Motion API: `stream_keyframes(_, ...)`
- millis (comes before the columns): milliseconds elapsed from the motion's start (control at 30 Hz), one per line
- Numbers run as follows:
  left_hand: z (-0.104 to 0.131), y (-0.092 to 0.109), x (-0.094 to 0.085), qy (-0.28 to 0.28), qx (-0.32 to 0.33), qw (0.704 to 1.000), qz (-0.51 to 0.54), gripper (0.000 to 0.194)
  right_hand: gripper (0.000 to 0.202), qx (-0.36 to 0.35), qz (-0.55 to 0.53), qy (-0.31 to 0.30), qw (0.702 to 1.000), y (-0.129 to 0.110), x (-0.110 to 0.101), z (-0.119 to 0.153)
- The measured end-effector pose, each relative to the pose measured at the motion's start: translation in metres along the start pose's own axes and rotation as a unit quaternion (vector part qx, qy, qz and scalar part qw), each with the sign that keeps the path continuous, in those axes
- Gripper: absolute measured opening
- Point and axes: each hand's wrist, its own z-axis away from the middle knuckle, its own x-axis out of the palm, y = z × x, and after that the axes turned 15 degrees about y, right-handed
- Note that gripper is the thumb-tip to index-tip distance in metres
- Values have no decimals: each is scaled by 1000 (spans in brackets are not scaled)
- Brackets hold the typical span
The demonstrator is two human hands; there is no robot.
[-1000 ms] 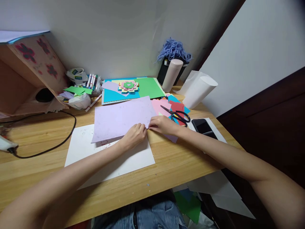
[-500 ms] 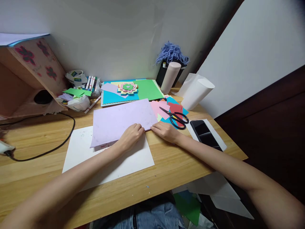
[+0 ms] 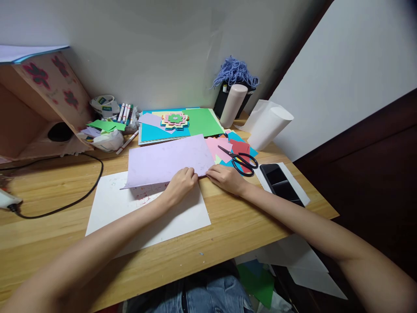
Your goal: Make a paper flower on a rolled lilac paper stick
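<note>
A sheet of lilac paper (image 3: 166,158) lies partly over a white sheet (image 3: 146,226), its near left edge lifted and curling upward. My left hand (image 3: 182,182) is closed on the paper's near edge, fingers bent at the right part. Beside it, my right hand (image 3: 224,179) grips the near right corner with fingertips pressed together. Red marks show on the white sheet under the raised edge. Black-handled scissors (image 3: 243,161) rest on coloured paper pieces (image 3: 218,150) just beyond my right hand.
A layered paper flower (image 3: 175,120) sits on green and blue sheets (image 3: 203,121) at the back. To the right are a white paper roll (image 3: 272,126), a pinkish cylinder (image 3: 233,106) and a phone (image 3: 280,182). Markers (image 3: 124,113), a black cable (image 3: 94,191) and a box (image 3: 48,100) stand left.
The lilac paper's near left edge has risen and curled away from me, uncovering more red marks on the white sheet. Both hands stay almost in place.
</note>
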Motion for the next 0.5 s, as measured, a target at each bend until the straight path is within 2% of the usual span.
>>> stream_keyframes(333,5,1,6,26,23,999,2,19,23,42,-18,15,999,-11,6,-6)
stream_keyframes(500,10,-2,15,72,0,997,38,21,22,-11,27,26,999,-11,11,-4)
